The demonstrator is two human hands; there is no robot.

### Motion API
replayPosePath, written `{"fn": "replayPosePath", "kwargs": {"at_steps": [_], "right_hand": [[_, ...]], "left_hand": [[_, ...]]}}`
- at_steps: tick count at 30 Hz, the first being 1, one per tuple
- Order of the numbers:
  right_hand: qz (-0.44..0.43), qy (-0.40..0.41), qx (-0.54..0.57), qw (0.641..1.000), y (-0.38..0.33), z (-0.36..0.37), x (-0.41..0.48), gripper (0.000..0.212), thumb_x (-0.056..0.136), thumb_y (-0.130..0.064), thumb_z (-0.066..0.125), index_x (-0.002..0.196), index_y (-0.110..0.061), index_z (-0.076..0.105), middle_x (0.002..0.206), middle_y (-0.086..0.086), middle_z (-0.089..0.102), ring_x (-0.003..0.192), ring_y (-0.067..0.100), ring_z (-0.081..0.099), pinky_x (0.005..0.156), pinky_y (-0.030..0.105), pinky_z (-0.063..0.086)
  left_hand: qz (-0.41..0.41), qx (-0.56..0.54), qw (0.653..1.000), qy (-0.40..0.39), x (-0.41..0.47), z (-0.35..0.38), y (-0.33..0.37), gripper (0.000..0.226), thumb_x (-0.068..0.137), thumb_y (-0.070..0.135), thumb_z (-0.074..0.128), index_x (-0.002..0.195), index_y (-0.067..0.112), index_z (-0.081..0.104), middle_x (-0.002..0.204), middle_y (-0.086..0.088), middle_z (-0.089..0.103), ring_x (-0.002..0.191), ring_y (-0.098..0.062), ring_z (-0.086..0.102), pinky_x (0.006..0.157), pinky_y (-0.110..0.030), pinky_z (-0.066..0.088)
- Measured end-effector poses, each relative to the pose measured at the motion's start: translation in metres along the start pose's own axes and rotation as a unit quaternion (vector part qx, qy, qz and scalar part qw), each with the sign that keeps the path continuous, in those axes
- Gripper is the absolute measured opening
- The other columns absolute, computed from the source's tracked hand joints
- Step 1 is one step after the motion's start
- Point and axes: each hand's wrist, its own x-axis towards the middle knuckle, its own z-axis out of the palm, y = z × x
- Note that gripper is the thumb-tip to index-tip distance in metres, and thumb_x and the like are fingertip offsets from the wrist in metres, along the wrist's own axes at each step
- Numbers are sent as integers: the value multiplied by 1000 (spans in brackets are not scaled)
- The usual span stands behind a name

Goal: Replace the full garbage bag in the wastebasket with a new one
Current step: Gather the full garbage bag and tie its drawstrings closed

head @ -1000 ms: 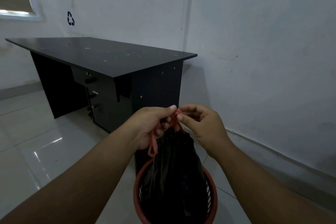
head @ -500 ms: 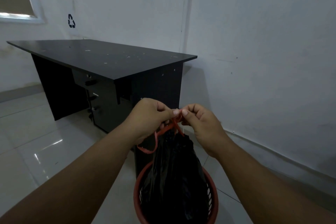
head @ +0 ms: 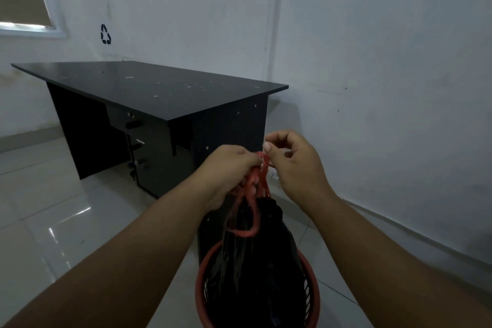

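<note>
A full black garbage bag (head: 255, 261) stands in a red mesh wastebasket (head: 310, 298) on the floor at the bottom centre. Its neck is gathered, and red drawstrings (head: 253, 210) rise from it. My left hand (head: 229, 170) grips the red strings in a fist just above the bag's neck, and a loop hangs below the fist. My right hand (head: 295, 165) is close beside it, fingers curled, its thumb and forefinger at the top of the red strings. Whether they pinch the strings is unclear.
A black desk (head: 159, 93) with drawers stands right behind the wastebasket, against a white wall (head: 372, 61) that runs along the right side. Glossy white floor tiles (head: 53, 221) spread to the left. A window frame (head: 34, 29) is at the top left.
My hands have risen slightly and my right hand has drawn a little to the right. The hanging loop of red string now drops lower in front of the bag.
</note>
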Motion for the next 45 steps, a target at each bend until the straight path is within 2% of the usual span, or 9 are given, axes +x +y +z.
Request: {"fn": "replayPosePath", "kwargs": {"at_steps": [3,7,10,13,17,26,38,42,45], "right_hand": [[26,53,-7,998,-1,2,-11,19,95,-38,68,84,-22,64,81,-8,65,72,-3,60,63,10,44],[147,-44,-14,988,-5,-1,-21,37,82,-55,77,94,-23,61,84,0,72,67,10,67,49,19,47],[178,-114,8,977,-10,-8,-23,27,86,-33,80,100,-20,61,81,5,75,54,13,66,47,20,49],[202,-123,59,970,-10,-16,-22,11,93,-21,74,97,-11,70,67,6,69,41,12,50,38,21,38],[262,-122,130,948,5,-24,-17,22,97,-28,69,88,-7,71,59,-2,52,41,9,32,41,22,23],[440,-11,245,864,104,-52,-45,21,103,-18,58,86,-6,61,51,-4,38,34,6,27,36,18,19],[381,-50,92,918,129,-54,-64,23,104,-23,56,92,-6,66,59,-2,45,43,10,35,41,22,25],[344,-83,25,935,122,-61,-61,23,104,-25,55,91,-10,67,60,-1,48,45,12,41,40,22,29],[331,-98,5,938,117,-60,-61,24,105,-25,55,90,-10,66,64,4,53,49,15,49,41,23,31]], "left_hand": [[-9,-59,998,2,2,6,-2,20,103,25,58,92,11,68,64,-2,70,52,-14,66,53,-27,49],[-11,-96,995,14,5,5,-11,20,104,25,58,99,9,69,84,-7,80,71,-18,77,65,-32,58],[-10,-85,996,18,4,3,-12,20,105,26,57,104,9,67,97,-15,80,74,-19,76,60,-29,59],[13,-33,999,27,3,-1,-12,23,105,27,57,102,8,69,80,-10,79,58,-17,71,52,-25,54],[11,-24,996,84,10,-11,-26,30,99,29,67,76,11,70,52,3,55,38,-5,46,39,-16,38],[-78,-26,967,240,16,-39,-115,34,100,17,65,68,8,58,56,-3,46,49,-15,41,49,-25,33],[-75,124,964,222,17,-30,-158,50,101,37,59,59,12,51,57,-5,49,55,-23,47,56,-31,33],[115,324,880,326,12,-18,-148,36,96,50,61,90,14,60,87,0,60,82,-18,55,69,-33,40],[213,316,902,204,23,-6,-146,53,97,52,53,130,11,60,118,-2,60,112,-18,54,95,-37,44]]}}
